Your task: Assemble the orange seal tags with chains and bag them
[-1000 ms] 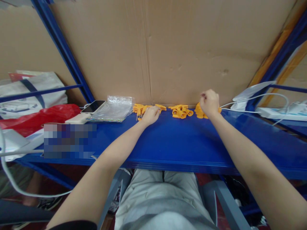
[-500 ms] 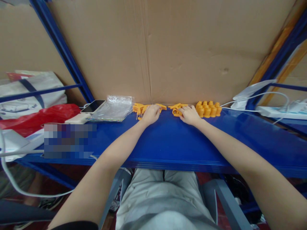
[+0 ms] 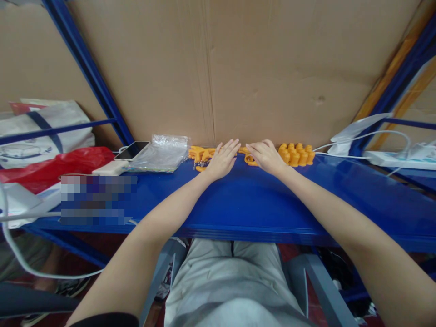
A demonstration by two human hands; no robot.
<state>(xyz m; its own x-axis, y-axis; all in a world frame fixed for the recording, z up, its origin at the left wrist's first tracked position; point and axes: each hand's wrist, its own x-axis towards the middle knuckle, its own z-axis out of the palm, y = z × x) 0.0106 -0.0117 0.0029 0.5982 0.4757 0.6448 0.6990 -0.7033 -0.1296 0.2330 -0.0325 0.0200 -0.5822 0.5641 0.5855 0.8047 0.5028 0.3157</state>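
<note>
My left hand [image 3: 222,160] is laid with fingers stretched out over a row of orange plastic pieces [image 3: 197,153] at the back of the blue shelf. Small metal chains show beside those pieces. My right hand [image 3: 268,156] reaches leftward over another small group, its fingers slightly bent and apart from the thumb. An orange ring-shaped piece [image 3: 250,162] lies just below its fingertips. Parts of both groups are hidden beneath my hands. Right of my right hand, several orange bottle-shaped pieces [image 3: 296,155] stand upright in a tight block.
The blue shelf [image 3: 248,204] runs up to a cardboard wall [image 3: 265,68]. On the left lie a clear plastic bag [image 3: 163,154], a phone [image 3: 133,151], a white power bank [image 3: 111,168] and a red bag [image 3: 68,163]. A white power strip [image 3: 398,160] and cables are at right.
My left hand has straightened its fingers and moved slightly right and up. My right hand has shifted a little left and back, off the ring-shaped piece.
</note>
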